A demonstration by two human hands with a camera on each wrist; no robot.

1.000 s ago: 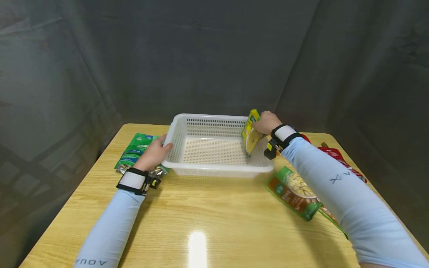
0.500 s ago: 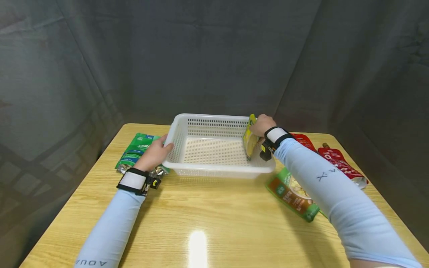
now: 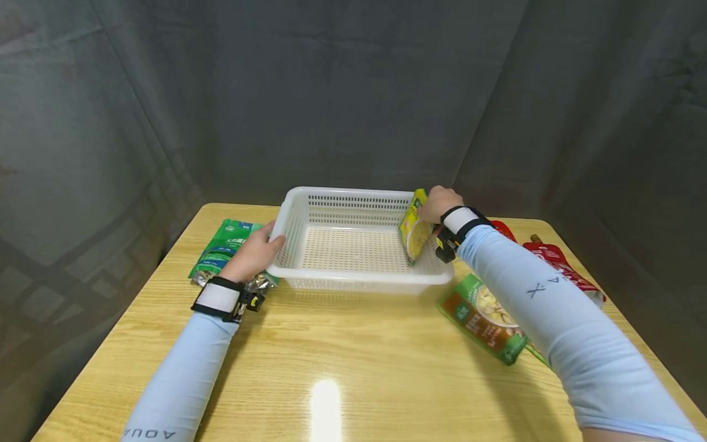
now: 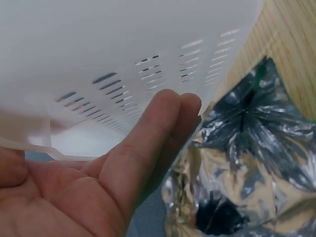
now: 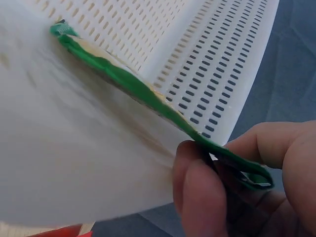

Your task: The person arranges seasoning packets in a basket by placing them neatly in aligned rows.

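Light wooden table [image 3: 353,356], visible grain, bright lamp glare [image 3: 324,408] on near middle. Dark grey cloth backdrop [image 3: 342,92] hangs behind and along left and right sides, creased, faint shadow lines at left.

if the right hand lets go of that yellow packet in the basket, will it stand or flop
Probably flop: the yellow packet stands on edge, thin and slightly bowed in the right wrist view, pinched at its top by the right hand. It may just lean on the white basket wall beside it. It looks light and bendable.
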